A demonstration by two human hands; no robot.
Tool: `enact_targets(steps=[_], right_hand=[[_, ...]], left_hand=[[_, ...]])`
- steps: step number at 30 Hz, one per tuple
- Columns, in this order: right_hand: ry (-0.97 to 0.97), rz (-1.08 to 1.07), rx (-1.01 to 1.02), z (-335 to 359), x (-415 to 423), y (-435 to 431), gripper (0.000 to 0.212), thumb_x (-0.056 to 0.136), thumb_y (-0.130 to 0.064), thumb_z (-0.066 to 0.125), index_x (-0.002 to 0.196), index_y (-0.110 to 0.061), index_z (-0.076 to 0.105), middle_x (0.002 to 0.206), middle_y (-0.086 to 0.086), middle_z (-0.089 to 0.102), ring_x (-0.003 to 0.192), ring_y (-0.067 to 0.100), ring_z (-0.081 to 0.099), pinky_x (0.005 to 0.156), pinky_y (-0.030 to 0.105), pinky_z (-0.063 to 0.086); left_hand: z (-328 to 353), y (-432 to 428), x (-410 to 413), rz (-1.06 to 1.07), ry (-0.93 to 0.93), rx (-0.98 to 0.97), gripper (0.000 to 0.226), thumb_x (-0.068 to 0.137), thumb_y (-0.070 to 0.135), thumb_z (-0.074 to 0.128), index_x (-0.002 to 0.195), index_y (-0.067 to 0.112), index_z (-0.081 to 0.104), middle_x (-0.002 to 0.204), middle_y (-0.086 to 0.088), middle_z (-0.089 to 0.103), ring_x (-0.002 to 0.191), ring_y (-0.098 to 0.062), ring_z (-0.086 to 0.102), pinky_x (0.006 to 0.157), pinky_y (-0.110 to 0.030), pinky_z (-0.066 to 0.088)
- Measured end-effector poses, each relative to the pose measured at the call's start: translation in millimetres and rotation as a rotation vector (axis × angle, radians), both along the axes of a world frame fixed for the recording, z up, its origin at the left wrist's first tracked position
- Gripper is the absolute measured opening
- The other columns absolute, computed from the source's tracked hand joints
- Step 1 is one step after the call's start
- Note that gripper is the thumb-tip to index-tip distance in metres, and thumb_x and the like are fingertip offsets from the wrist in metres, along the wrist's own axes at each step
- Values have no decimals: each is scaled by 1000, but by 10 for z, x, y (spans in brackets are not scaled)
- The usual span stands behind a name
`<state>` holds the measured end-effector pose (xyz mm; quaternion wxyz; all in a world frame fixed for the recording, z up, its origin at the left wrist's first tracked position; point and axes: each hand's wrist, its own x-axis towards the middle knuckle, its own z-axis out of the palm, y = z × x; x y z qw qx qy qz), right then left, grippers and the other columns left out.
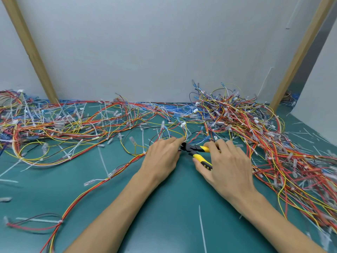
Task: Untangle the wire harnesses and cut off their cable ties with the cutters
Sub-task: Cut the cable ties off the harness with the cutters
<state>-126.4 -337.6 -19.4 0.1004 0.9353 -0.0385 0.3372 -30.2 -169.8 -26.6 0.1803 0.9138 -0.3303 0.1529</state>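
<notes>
Yellow-handled, black-headed metal cutters jut toward nine o'clock from the gripping right hand; the left hand pinches a thin red-and-yellow wire harness.

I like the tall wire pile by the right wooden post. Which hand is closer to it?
The right hand. It grips the yellow cutters just in front of the tall wire pile. The left hand is on the other side of the cutters, farther left.
</notes>
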Motion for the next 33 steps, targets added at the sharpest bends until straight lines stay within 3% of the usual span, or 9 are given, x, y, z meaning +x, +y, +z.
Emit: enact_targets(steps=[6, 10, 15, 19, 24, 33], right_hand=[[111, -33, 26, 46, -10, 2, 45, 88, -65, 50, 86, -21, 60, 73, -3, 57, 72, 22, 61, 50, 29, 30], [171, -44, 67, 86, -36, -12, 47, 86, -69, 45, 86, -24, 57, 71, -6, 56, 71, 20, 64, 48, 27, 22], [280, -78, 128, 104, -23, -73, 53, 87, -76, 26, 90, -29, 47, 79, -7, 56, 83, 22, 67, 55, 32, 32], [364, -55, 235, 125, 4, -139, 59, 86, -80, 27, 80, -24, 44, 75, -6, 53, 83, 30, 65, 60, 36, 34], [353, -32, 231, 133, -15, -185, 61, 84, -82, 26, 76, -23, 43, 66, -5, 43, 78, 31, 61, 56, 37, 34], [376, -22, 268, 108, 10, -229, 58, 85, -78, 32, 76, -22, 45, 65, -4, 48, 79, 31, 62, 58, 36, 38]], left_hand=[[-19, 4, -4, -6, -14, -14, 32, 100, 26, 52, 132, 24, 54, 121, 3, 65, 108, -32, 60, 84, -42, 49], [-29, 35, -1, -22, 44, -145, 36, 96, 31, 62, 131, 25, 60, 119, 4, 70, 108, -26, 63, 88, -41, 50], [-34, 46, 3, -32, 66, -211, 37, 94, 30, 66, 130, 24, 62, 108, 5, 72, 101, -23, 67, 86, -40, 52], [-27, 50, 1, -59, 75, -209, 37, 94, 29, 66, 130, 25, 62, 108, 4, 72, 100, -23, 66, 86, -41, 52], [-14, 42, -16, -88, 82, -194, 37, 94, 29, 65, 131, 24, 61, 110, 3, 72, 102, -25, 65, 87, -42, 51], [-28, 34, -9, -89, 68, -183, 37, 95, 30, 64, 132, 26, 60, 112, 4, 71, 106, -23, 64, 89, -41, 50]])
